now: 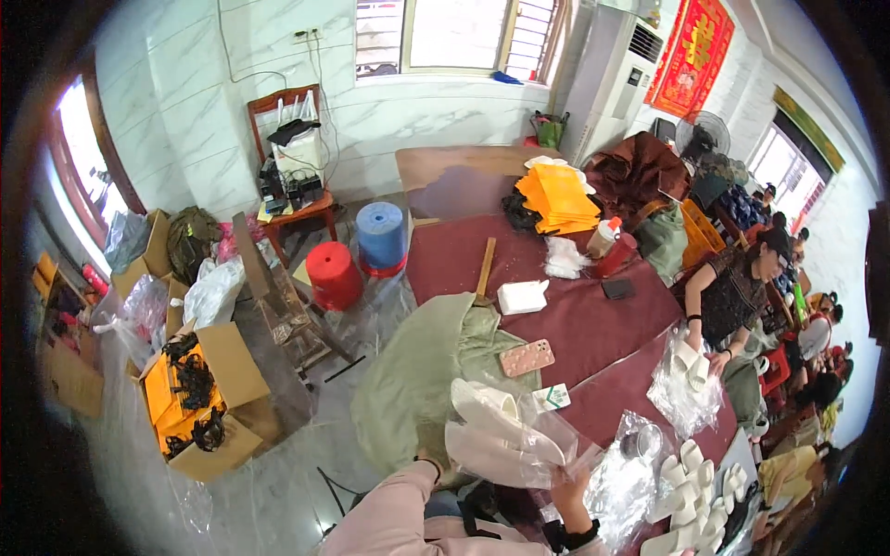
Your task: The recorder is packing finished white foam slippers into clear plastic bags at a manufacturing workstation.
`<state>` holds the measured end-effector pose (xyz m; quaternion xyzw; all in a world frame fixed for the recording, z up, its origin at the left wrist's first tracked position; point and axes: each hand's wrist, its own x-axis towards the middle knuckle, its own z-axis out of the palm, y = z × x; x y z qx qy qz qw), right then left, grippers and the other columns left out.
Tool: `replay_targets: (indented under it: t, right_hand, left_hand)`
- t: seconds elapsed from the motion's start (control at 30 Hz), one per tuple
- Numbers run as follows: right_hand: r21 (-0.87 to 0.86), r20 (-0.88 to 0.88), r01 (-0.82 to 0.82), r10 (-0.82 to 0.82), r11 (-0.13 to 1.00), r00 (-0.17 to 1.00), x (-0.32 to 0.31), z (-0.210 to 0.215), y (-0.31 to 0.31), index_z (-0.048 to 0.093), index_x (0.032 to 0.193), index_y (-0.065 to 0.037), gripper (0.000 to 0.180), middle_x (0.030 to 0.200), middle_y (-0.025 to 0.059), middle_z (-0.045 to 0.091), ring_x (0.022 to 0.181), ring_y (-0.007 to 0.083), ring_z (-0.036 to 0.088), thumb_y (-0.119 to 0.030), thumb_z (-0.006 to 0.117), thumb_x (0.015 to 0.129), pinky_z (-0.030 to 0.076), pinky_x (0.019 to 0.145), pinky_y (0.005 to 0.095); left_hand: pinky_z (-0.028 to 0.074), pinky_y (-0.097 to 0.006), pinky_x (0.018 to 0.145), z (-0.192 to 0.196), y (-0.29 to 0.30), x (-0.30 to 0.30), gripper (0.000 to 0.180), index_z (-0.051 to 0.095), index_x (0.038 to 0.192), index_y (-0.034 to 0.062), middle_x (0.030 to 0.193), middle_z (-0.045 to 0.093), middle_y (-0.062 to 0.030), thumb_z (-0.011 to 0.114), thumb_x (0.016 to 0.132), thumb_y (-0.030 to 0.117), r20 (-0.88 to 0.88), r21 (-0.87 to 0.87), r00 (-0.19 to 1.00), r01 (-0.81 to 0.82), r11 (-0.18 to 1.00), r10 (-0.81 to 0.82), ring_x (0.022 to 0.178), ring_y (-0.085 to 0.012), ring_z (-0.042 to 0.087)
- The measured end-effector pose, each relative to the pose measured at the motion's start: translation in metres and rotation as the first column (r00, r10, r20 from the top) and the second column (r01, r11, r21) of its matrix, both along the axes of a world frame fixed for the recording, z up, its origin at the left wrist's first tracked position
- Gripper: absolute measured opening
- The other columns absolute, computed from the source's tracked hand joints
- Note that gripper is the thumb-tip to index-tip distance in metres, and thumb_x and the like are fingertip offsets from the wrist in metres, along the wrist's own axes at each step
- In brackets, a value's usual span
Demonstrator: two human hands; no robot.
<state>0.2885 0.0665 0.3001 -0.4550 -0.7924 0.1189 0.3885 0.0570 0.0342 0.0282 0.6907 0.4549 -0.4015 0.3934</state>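
Observation:
A clear plastic bag (577,445) with a pair of cream slippers (491,417) in it is tilted in front of me. My right hand (572,489) is closed on the bag's near right end. My left hand (430,447) is beside the slippers' left side, against the green cloth (403,380); its fingers are too hidden to read. The cloth drapes over the table's near left edge. Just beyond the bag lie a pink phone (527,358) and a small white-and-green box (552,398).
On the dark red table (593,324) are a white box (522,297), a hammer (485,269) and orange bags (558,197). Loose slippers (691,486) and plastic bags (626,473) lie right. Another person (742,287) handles bagged slippers. An open carton (246,371) stands left.

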Motion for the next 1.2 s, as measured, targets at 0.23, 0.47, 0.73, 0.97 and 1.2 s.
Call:
replay_targets:
  t: [0.23, 0.47, 0.73, 0.97, 1.2]
  right_hand:
    - [-0.158, 0.095, -0.224, 0.241, 0.962, 0.966, -0.041, -0.047, 0.027, 0.06, 0.081, -0.002, 0.016, 0.072, 0.0186, 0.058, 0.065, 0.0369, 0.057, -0.008, 0.063, 0.067, 0.044, 0.056, 0.0415]
    - [-0.33, 0.452, -0.059, 0.212, 0.942, 0.866, -0.072, -0.085, 0.044, 0.056, 0.076, -0.008, 0.015, 0.066, 0.0164, 0.058, 0.062, 0.0359, 0.058, -0.023, 0.053, 0.078, 0.044, 0.055, 0.0442]
    - [-0.537, 0.082, -0.102, 0.172, 0.838, 0.982, -0.076, -0.13, 0.063, 0.051, 0.108, 0.0, 0.043, 0.102, 0.0232, 0.056, 0.092, 0.0327, 0.057, -0.03, 0.06, 0.078, 0.045, 0.077, 0.0386]
    - [-0.858, 0.173, -0.225, 0.673, 0.461, 0.719, -0.037, -0.169, 0.028, 0.037, 0.126, 0.003, 0.064, 0.123, 0.0238, 0.044, 0.112, 0.0354, 0.044, -0.038, 0.056, 0.081, 0.036, 0.093, 0.0378]
    - [-0.874, 0.162, -0.1, 0.48, 0.475, 0.862, 0.01, -0.157, 0.014, 0.049, 0.114, 0.003, 0.049, 0.107, 0.0211, 0.056, 0.098, 0.0329, 0.055, -0.033, 0.056, 0.081, 0.043, 0.083, 0.0364]
  left_hand:
    - [0.04, -0.045, 0.084, -0.136, -0.119, -0.074, 0.039, 0.045, 0.126, 0.0164, 0.13, 0.044, -0.0066, 0.035, 0.089, 0.024, -0.228, 0.324, 0.97, -0.003, 0.946, 0.081, 0.116, -0.0253, 0.045]
    - [0.043, -0.048, 0.08, 0.004, -0.078, -0.05, 0.032, 0.06, 0.106, 0.006, 0.117, 0.055, -0.0123, 0.047, 0.081, 0.02, 0.056, 0.084, 0.943, -0.332, 0.94, 0.328, 0.105, -0.0316, 0.053]
    - [0.045, -0.04, 0.067, 0.039, -0.049, -0.02, 0.063, 0.062, 0.094, 0.0039, 0.086, 0.063, -0.0107, 0.039, 0.08, 0.061, 0.335, -0.003, 0.897, -0.305, 0.952, 0.289, 0.079, -0.0272, 0.058]
    - [0.045, -0.042, 0.064, 0.01, -0.057, -0.029, 0.046, 0.055, 0.112, 0.021, 0.087, 0.062, -0.009, 0.043, 0.083, 0.054, 0.294, 0.061, 0.933, -0.236, 0.97, 0.209, 0.08, -0.0254, 0.059]
    - [0.045, -0.046, 0.06, 0.032, -0.04, -0.008, 0.034, 0.054, 0.108, 0.0133, 0.095, 0.059, -0.0113, 0.056, 0.075, 0.016, 0.267, 0.1, 0.955, 0.103, 0.99, -0.127, 0.085, -0.0306, 0.058]
